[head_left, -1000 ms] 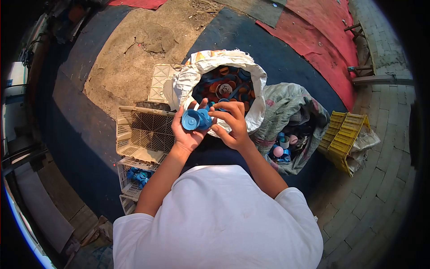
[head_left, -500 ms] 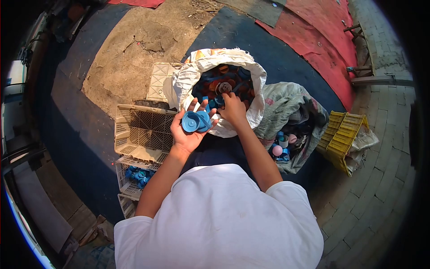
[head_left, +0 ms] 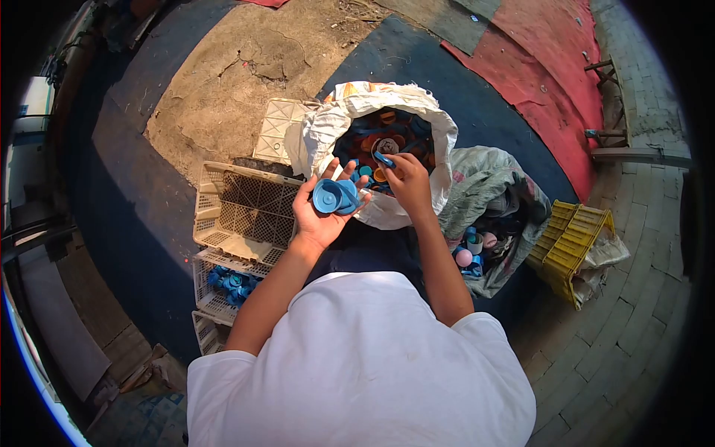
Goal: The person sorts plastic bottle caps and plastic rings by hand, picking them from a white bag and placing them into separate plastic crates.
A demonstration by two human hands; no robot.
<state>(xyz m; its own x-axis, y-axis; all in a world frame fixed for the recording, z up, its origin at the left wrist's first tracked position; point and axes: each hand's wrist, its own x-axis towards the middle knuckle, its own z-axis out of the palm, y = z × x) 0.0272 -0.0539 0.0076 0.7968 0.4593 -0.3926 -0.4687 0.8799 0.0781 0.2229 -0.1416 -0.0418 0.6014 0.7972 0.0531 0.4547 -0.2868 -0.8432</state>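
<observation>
My left hand (head_left: 319,220) is palm up beside the white sack's near left rim, its fingers curled up around several blue plastic caps (head_left: 328,196). Between the thumb and fingers of my right hand (head_left: 408,181) is one blue cap (head_left: 384,159), held tilted over the sack's mouth. The open white woven sack (head_left: 445,141) contains many caps, mostly orange, red and blue, with a round whitish piece (head_left: 386,147) among them. Part of the sack's contents is hidden behind my hands.
Left of me stand an empty beige crate (head_left: 246,205) and a lower crate (head_left: 208,298) with blue pieces. At right are a grey-green sack (head_left: 477,167) with mixed plastic items and a yellow crate (head_left: 570,238). A pale crate (head_left: 277,130) lies behind.
My right hand has come up out of the sack's contents with a blue cap in its fingers. My left hand still holds its caps. The whole view has shifted slightly.
</observation>
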